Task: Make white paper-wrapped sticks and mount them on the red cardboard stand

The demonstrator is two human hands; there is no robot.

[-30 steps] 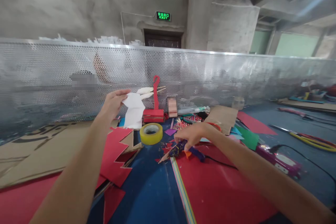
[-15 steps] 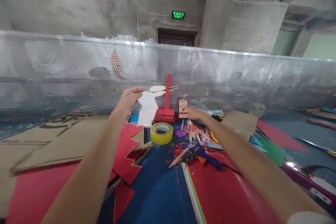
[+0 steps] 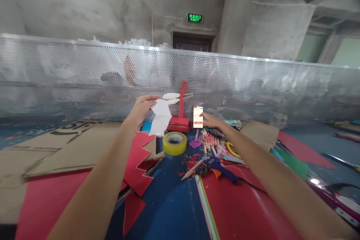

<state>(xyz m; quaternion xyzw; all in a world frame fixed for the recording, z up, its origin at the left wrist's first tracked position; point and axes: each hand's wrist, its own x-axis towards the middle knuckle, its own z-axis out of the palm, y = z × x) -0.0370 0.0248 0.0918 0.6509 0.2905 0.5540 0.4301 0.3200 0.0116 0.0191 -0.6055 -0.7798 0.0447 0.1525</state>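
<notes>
My left hand (image 3: 144,108) pinches the upper left corner of a white paper piece (image 3: 161,117), which hangs above the table. A finger of my right hand (image 3: 208,119) reaches the lit screen of an upright phone (image 3: 198,123); that hand grips nothing, though its other fingers are hard to make out. Between the hands is a red box (image 3: 179,124) with a looped red strip (image 3: 182,101) rising behind it. White, leaf-like pieces on thin sticks (image 3: 171,96) sit beside the strip. A yellow tape roll (image 3: 174,143) lies in front of the box.
Cardboard sheets (image 3: 70,150) and zigzag-cut red pieces (image 3: 137,161) lie at the left. Right of centre are a blue glue gun (image 3: 225,170), wooden clothespins (image 3: 208,141) and a large red sheet (image 3: 239,206). A perforated metal panel (image 3: 152,67) stands behind everything.
The phone screen has changed to a brighter, mostly white display. My right finger has shifted slightly on it. The whole view has moved a little, and the paper remains in my left hand.
</notes>
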